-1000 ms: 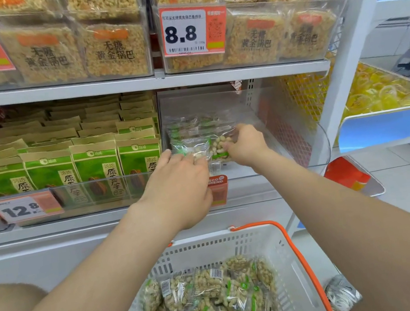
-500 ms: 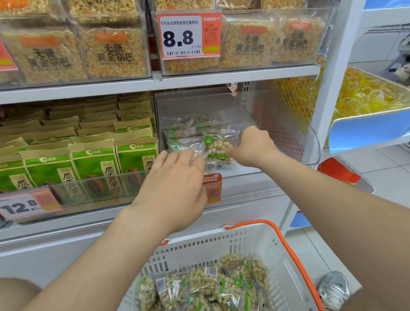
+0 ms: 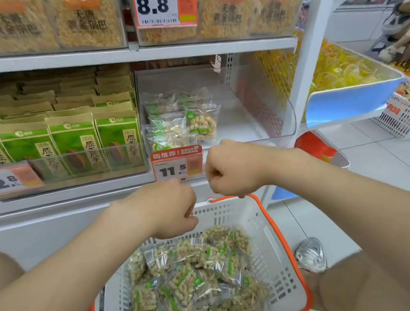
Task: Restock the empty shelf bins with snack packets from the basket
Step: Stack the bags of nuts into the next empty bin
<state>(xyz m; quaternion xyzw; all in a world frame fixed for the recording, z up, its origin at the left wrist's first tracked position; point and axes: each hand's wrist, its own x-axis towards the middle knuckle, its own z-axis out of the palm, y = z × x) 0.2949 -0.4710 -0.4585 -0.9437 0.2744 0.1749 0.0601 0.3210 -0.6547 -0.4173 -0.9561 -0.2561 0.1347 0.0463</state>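
Hovering between shelf and basket at centre frame, both hands look empty to me. The left hand hangs over the far rim of the basket with its fingers curled under. The right hand is balled into a fist just beside it, in front of the price tag. The packets lie heaped and overlapping in the basket, lower centre. Above the tag, the clear bin holds only a few stocked packets, stood at its left front, and the rest is bare. I'd judge this the gap between placements, a reach for more stock. The next move calls for opening the fingers, dropping into the heap, and pinching a top packet. It then has to clear the bin's front lip and stand beside the others.
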